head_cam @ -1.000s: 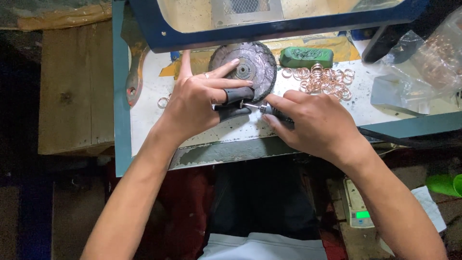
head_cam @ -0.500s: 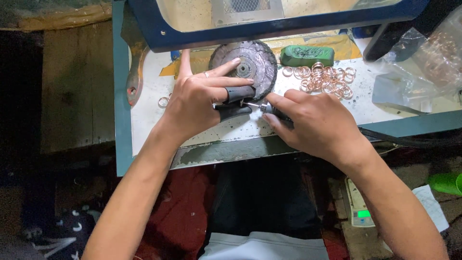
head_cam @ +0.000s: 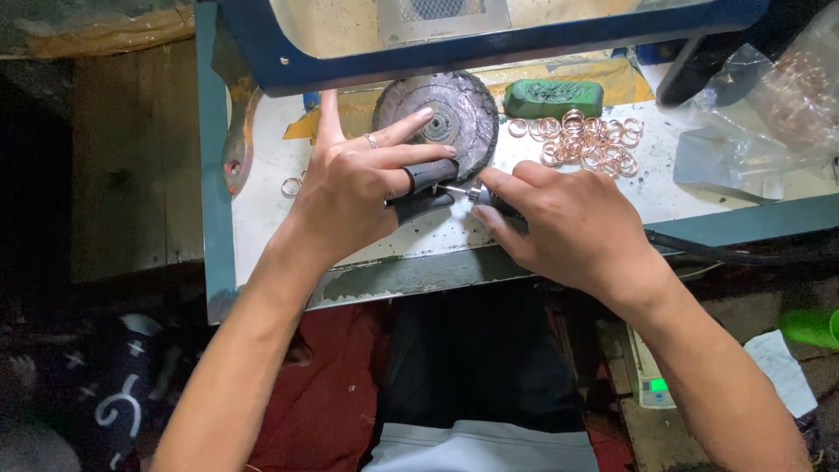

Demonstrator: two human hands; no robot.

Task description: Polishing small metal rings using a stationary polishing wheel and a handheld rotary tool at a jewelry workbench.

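Two hands working a small tool at a bench, beside a dark wheel.

Head view: the left hand [head_cam: 358, 188] lies just in front of the dark wheel [head_cam: 441, 118], its forefinger stretched onto the wheel's face and two fingers capped in black sleeves curled around something small (what it is cannot be told). The right hand [head_cam: 568, 223], in front of the wheel and to its right, is closed around a slim rotary tool [head_cam: 468, 194], whose thin tip points at the left fingertips. Right of the wheel lies a heap of copper rings [head_cam: 585, 140], with a green block [head_cam: 552, 96] just behind them. Left of the wheel, two loose rings [head_cam: 291, 185] sit on the white bench top [head_cam: 262, 218].
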